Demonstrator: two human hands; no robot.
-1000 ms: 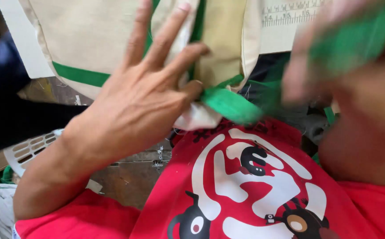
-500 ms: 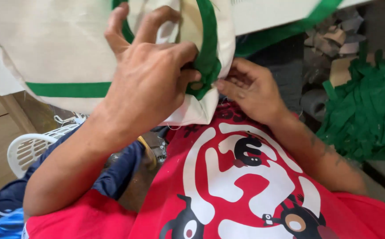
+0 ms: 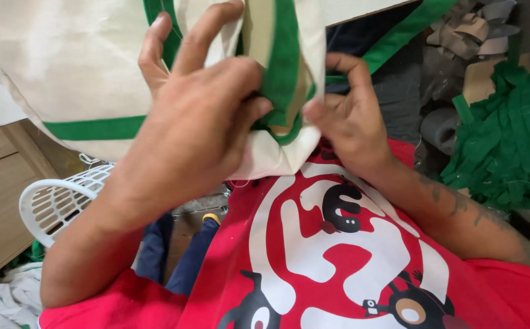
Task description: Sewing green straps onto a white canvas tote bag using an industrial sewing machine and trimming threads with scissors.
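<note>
Item: cream cloth bag [image 3: 64, 61] with green trim band [image 3: 94, 128], held up close before the chest, filling the far left and centre of the view

Change noted: half a second ago both hands were already at the folded green-edged corner; a second ago the left hand was spread open over the cloth and the right was a blur holding a green strip. Now both hands have closed in on the one spot, so the work reads as having settled from gathering the cloth to fine handling of its green edge

Left hand [image 3: 198, 122]: lies over the near face of the bag, thumb and index raised and slightly apart at the top, the remaining fingers curled and pressing into the fold where the green edge strip [image 3: 283, 67] turns under. Clamped on the cloth

Right hand [image 3: 350, 116]: just right of the fold, fingertips bent inward and pinching the bag's lower corner and the green edge; thumb tip meets the left hand's knuckles across the strip

Position of thing to fingers: the green edge runs down between the two hands, touching both; the bag's cream corner hangs just below them, above the red printed shirt [image 3: 338, 256]

Surroundings: white plastic basket [image 3: 57, 201] near left; heap of green fabric strips [image 3: 508, 146] at right; grey and tan scraps [image 3: 472, 36] far right; wooden cabinet [image 3: 3, 195] at left edge
</note>
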